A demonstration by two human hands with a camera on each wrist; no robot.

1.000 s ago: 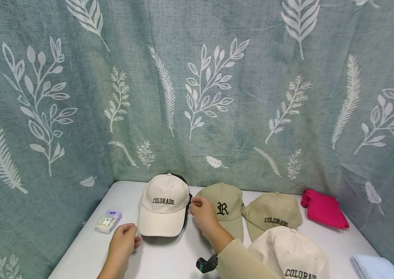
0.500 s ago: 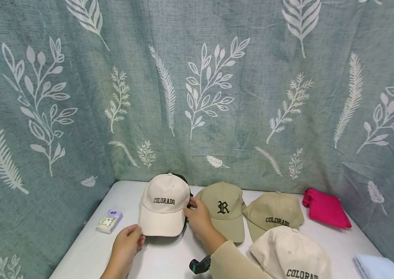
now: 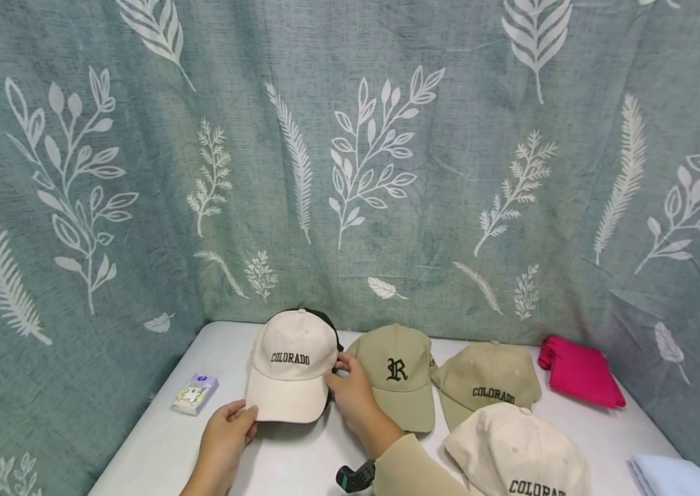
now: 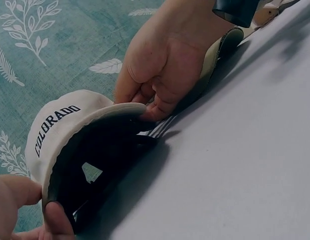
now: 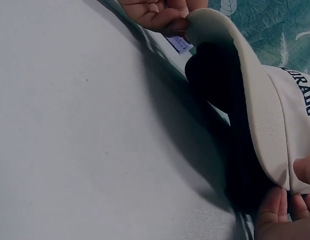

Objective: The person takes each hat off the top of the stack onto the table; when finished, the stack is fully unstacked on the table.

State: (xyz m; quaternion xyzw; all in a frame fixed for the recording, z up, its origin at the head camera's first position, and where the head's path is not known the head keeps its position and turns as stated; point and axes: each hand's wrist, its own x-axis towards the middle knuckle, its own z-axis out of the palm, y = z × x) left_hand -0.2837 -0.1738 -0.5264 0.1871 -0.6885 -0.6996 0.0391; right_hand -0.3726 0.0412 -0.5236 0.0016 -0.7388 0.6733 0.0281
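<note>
A cream baseball cap [image 3: 291, 344] lettered COLORADO sits at the back left of the table, brim toward me. Behind and under it shows a black cap [image 5: 207, 75], mostly covered. My left hand [image 3: 224, 437] pinches the left corner of the cream brim, thumb on one face and a finger on the other in the left wrist view. On the opposite side, my right hand [image 3: 356, 396] pinches the cap where brim meets crown. A gap shows between the cream brim and the black one in the right wrist view.
An olive cap [image 3: 406, 410] with a black R stands right of my right hand. Farther right are a khaki cap [image 3: 489, 368], another cream cap [image 3: 511, 441], a folded magenta cloth [image 3: 579, 372] and a light blue cloth [image 3: 672, 475]. A purple tissue pack [image 3: 195, 394] lies left.
My left hand has moved right onto the brim corner. The right hand has come down and left to grip the cap's side. The brim has shifted very slightly left.
</note>
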